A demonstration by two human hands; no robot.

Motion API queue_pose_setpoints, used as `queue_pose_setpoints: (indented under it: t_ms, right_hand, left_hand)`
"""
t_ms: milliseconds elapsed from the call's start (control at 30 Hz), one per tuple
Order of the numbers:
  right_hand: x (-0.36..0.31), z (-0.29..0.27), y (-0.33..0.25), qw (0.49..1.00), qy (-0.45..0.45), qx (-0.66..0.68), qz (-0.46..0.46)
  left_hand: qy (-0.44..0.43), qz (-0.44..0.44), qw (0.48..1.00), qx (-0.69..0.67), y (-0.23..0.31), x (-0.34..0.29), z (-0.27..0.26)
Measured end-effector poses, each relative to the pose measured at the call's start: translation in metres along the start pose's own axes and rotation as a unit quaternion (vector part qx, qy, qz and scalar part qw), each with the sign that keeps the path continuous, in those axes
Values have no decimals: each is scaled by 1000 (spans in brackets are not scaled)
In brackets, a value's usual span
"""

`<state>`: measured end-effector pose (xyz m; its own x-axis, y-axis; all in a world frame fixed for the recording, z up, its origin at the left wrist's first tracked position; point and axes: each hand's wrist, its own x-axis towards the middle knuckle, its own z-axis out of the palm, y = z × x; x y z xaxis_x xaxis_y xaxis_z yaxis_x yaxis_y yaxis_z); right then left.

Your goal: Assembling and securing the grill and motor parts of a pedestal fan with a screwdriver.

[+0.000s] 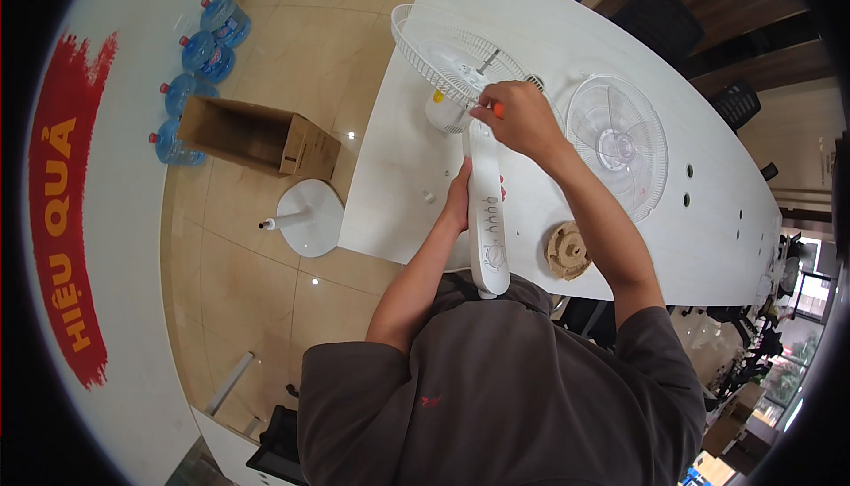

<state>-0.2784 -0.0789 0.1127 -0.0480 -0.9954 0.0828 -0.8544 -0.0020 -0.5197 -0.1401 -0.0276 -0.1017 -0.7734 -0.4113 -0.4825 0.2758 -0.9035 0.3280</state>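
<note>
A white fan body (488, 220) with control buttons and a dial lies on the white table (620, 61), its base end against my chest. My left hand (459, 198) grips the fan's neck from the left side. At the motor head, my right hand (516, 116) is closed on an orange-handled tool (498, 110), probably a screwdriver. The white rear grille (452, 57) sits on the motor with the shaft sticking up through it.
A clear fan blade (617, 145) lies to the right on the table, with a brown cardboard piece (567, 251) nearer me. Small white parts (428, 196) lie by my left hand. On the floor stand a round fan base (305, 218), an open cardboard box (257, 136) and several blue water jugs (199, 61).
</note>
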Motion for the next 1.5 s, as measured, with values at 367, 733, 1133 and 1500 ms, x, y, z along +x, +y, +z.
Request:
queue_pose_setpoints:
  t_ms: [367,733,1133,1500]
  right_hand:
    - [-70,-15,127,926,224,-32,304]
    - [-70,23,204,748,14,461,478]
    - [-17,7,116,786,229,461,343]
    - [12,4,56,908,238,202,278]
  left_hand:
    - [-18,20,999,34,2,-4,6]
    - [286,224,642,675,16,-24,60]
    - [306,94,640,698,53,-28,84]
    - [226,247,745,576,39,-10,32]
